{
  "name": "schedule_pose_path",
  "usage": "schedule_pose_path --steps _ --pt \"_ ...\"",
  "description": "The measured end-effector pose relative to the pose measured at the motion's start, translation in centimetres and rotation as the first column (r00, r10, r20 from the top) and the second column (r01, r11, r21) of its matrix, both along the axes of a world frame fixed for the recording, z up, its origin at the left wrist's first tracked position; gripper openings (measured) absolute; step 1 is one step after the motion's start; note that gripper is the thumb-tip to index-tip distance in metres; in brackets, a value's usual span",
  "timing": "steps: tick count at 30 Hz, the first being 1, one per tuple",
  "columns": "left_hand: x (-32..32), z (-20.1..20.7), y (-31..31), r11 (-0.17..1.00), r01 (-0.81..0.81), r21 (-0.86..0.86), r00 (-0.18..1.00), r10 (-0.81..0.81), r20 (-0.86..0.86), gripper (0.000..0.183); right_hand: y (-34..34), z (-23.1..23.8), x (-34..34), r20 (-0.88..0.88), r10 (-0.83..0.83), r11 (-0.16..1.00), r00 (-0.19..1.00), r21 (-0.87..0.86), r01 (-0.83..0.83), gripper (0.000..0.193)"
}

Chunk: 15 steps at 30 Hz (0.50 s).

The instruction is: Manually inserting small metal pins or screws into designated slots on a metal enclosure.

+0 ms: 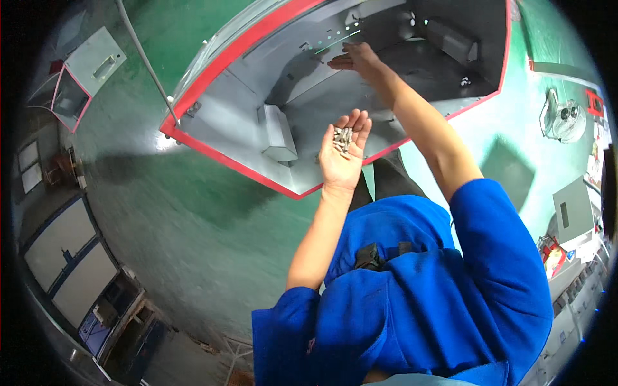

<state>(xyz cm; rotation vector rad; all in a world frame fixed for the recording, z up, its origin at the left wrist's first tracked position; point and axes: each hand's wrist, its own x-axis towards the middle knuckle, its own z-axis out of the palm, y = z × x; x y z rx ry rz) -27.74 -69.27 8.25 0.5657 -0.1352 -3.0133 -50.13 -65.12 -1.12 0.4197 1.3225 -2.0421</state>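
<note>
My left hand (pixel 341 157) lies palm up at the near edge of a grey metal cabinet (pixel 277 132) with a red rim. In its cupped palm rests a small heap of short metal fasteners (pixel 343 138), silvery and bolt-like; their exact kind is too small to tell. My right hand (pixel 360 59) reaches inside the cabinet, near a back wall with a row of small holes. Its fingers are stretched out and apart, and nothing shows in them. Whether its fingertips touch the wall I cannot tell.
Inside the cabinet, box-shaped brackets stand at the left (pixel 278 133) and far right (pixel 452 42). A thin pole (pixel 145 58) leans by its left corner. A plastic bag (pixel 565 121) lies on the green floor at right, and a grey panel with a slot (pixel 573 212) stands beyond.
</note>
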Motion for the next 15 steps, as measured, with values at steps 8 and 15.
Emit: schedule_pose_path --steps 8,15 --pt "1.0 -0.4 -1.0 0.984 -0.003 -0.178 0.977 0.04 0.208 0.028 21.2 12.9 11.3 -0.358 -0.118 0.964 0.926 -0.266 0.02 0.029" --pt "0.4 0.8 10.8 0.852 0.339 -0.398 0.912 -0.402 -0.083 0.023 42.3 8.1 28.5 -0.275 -0.25 0.968 0.929 -0.031 0.251 0.037"
